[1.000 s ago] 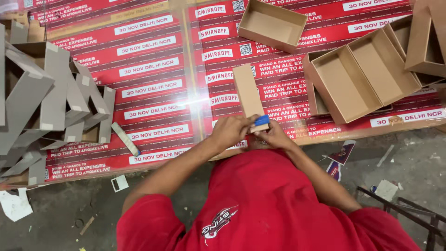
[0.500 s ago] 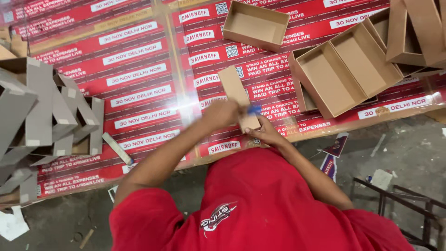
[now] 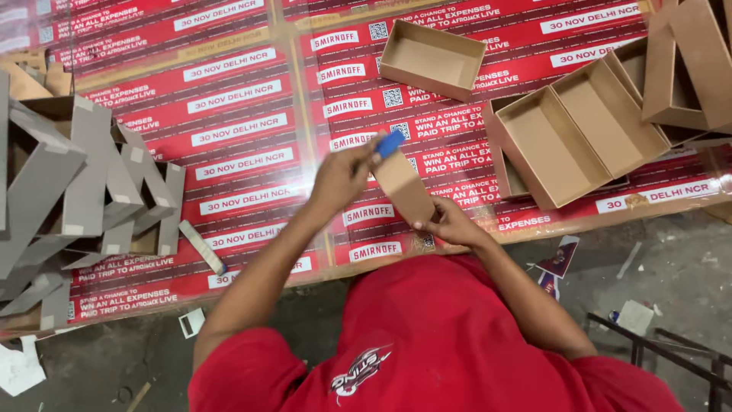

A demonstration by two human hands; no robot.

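Both hands hold a cardboard strip [image 3: 404,191], left hand [image 3: 343,179] with blue tool [image 3: 390,143]

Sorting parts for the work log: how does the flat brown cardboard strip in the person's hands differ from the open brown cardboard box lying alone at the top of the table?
The flat brown cardboard strip is a single flat piece; the open brown cardboard box is folded up with four walls. The strip is held between the left hand and right hand; the box sits untouched on the table. A small blue tool is at the strip's far end; nothing touches the box. Both are plain brown cardboard.
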